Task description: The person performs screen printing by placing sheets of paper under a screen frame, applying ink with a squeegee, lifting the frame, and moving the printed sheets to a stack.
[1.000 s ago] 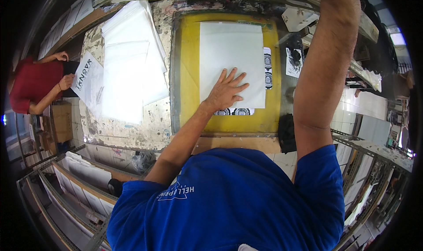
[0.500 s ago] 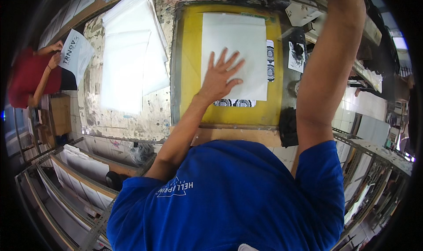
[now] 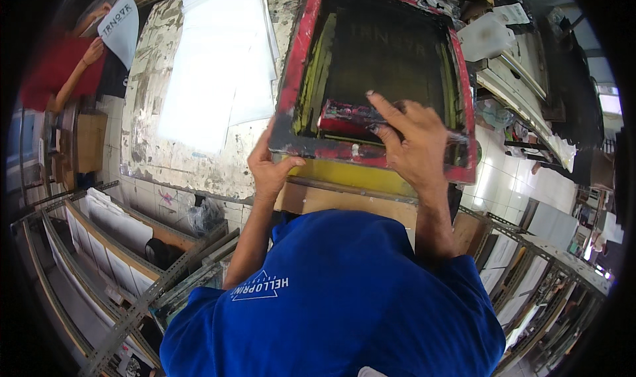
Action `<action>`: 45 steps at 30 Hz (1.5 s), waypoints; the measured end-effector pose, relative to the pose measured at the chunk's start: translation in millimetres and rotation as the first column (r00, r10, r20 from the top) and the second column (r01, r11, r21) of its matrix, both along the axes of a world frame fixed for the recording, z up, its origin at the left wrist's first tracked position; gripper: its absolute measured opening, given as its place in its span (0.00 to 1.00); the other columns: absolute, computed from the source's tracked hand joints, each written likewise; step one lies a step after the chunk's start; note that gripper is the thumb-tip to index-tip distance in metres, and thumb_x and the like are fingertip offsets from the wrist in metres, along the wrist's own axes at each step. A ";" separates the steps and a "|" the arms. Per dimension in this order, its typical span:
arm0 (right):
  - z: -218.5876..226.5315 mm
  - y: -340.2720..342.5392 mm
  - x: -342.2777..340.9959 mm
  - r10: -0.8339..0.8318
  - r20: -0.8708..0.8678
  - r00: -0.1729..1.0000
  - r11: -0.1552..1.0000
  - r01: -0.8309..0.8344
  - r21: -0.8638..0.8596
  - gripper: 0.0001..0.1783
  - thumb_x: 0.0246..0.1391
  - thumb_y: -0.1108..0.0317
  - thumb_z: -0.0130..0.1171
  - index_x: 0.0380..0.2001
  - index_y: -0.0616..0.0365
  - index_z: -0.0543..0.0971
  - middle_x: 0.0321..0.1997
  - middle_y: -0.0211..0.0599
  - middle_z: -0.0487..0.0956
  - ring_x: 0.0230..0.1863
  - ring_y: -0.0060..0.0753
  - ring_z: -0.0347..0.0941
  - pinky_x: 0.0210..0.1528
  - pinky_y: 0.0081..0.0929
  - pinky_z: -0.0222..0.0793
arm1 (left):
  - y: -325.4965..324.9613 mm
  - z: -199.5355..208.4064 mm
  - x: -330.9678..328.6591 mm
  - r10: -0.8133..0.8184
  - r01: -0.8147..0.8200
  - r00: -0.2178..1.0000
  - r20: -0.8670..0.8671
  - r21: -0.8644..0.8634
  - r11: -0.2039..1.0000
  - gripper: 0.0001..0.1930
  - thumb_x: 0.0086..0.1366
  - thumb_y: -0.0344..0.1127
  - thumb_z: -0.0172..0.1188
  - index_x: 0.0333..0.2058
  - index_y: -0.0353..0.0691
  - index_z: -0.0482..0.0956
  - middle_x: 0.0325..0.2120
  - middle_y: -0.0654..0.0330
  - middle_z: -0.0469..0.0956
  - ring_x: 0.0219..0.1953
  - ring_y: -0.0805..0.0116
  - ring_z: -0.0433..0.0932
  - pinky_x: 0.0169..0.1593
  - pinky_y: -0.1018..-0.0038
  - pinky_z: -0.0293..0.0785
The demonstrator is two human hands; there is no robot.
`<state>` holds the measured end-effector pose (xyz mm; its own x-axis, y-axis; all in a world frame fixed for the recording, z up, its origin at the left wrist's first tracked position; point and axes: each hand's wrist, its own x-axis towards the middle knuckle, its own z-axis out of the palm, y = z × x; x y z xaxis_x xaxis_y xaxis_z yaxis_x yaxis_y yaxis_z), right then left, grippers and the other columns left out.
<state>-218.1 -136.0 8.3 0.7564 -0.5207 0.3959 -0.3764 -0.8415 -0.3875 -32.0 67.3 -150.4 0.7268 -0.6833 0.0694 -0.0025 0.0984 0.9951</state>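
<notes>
A screen-printing frame (image 3: 301,65) with a red and black rim lies over the yellow board (image 3: 344,173), tilted slightly, its dark mesh facing up. My left hand (image 3: 270,170) grips the frame's near left corner, thumb at the front edge and fingers along the side. On the near part of the mesh rests a squeegee (image 3: 341,116) with a reddish handle. My right hand (image 3: 419,142) closes around its right end, index finger stretched along the top and thumb below, partly blurred. The frame hides whatever lies on the board beneath it.
A stack of white sheets (image 3: 212,65) lies on the paint-stained table (image 3: 149,122) at left. Beyond it a person in red (image 3: 63,72) holds a printed sheet (image 3: 119,29). A whitish plastic container (image 3: 487,36) stands at the right. Racks (image 3: 112,244) flank me.
The frame has come down over the white sheet and yellow board. My left hand went from the sheet to the frame's corner; my right arm dropped from the upper right to the squeegee.
</notes>
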 end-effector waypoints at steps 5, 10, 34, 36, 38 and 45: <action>-88.8 4.4 -8.2 0.041 -0.187 0.982 0.990 -0.015 0.137 0.39 0.42 0.68 0.73 0.63 0.39 0.79 0.33 0.37 0.75 0.38 0.44 0.72 0.48 0.42 0.65 | 14.8 -47.8 -6.8 -0.052 -0.015 0.934 0.354 0.183 0.983 0.49 0.42 0.33 0.82 0.65 0.35 0.72 0.65 0.52 0.72 0.65 0.57 0.70 0.68 0.62 0.65; -131.1 6.2 -2.3 -0.026 -0.367 0.930 0.991 0.071 0.110 0.47 0.37 0.71 0.72 0.66 0.40 0.73 0.45 0.37 0.72 0.52 0.43 0.68 0.59 0.49 0.55 | 16.0 -58.0 -4.8 -0.141 -0.155 0.746 0.651 0.375 0.914 0.47 0.39 0.40 0.82 0.62 0.39 0.77 0.68 0.49 0.66 0.67 0.46 0.62 0.70 0.54 0.58; -148.2 -309.8 139.3 -0.026 -0.134 0.991 0.989 0.007 -0.145 0.41 0.44 0.63 0.72 0.65 0.31 0.76 0.52 0.47 0.82 0.58 0.51 0.75 0.58 0.52 0.61 | 21.2 -54.9 -6.6 -0.094 -0.150 0.767 0.635 0.320 0.935 0.44 0.48 0.53 0.76 0.62 0.39 0.75 0.69 0.42 0.62 0.66 0.41 0.60 0.68 0.48 0.54; -135.3 -313.3 144.2 0.004 -0.192 0.981 0.999 -0.013 -0.048 0.39 0.45 0.65 0.72 0.64 0.33 0.77 0.48 0.48 0.83 0.55 0.51 0.77 0.57 0.48 0.65 | 22.4 -55.3 -7.6 -0.102 -0.150 0.764 0.637 0.329 0.933 0.44 0.49 0.54 0.75 0.63 0.38 0.75 0.69 0.43 0.63 0.66 0.42 0.61 0.68 0.49 0.54; -142.3 -306.0 140.4 -0.013 -0.102 0.995 0.978 -0.009 -0.208 0.36 0.46 0.67 0.70 0.63 0.33 0.78 0.44 0.47 0.84 0.51 0.52 0.79 0.53 0.46 0.69 | 23.2 -56.4 -6.3 -0.132 -0.132 0.756 0.641 0.347 0.929 0.44 0.49 0.54 0.75 0.63 0.37 0.75 0.68 0.43 0.64 0.66 0.43 0.61 0.68 0.50 0.54; -139.8 -237.3 113.1 -0.051 -0.134 0.990 0.979 0.024 -0.201 0.31 0.51 0.70 0.64 0.59 0.30 0.79 0.36 0.45 0.81 0.40 0.52 0.80 0.42 0.50 0.73 | 25.9 -52.6 -13.9 -0.116 -0.123 0.837 0.535 0.390 0.913 0.46 0.49 0.48 0.78 0.64 0.34 0.72 0.58 0.47 0.70 0.61 0.50 0.64 0.66 0.57 0.56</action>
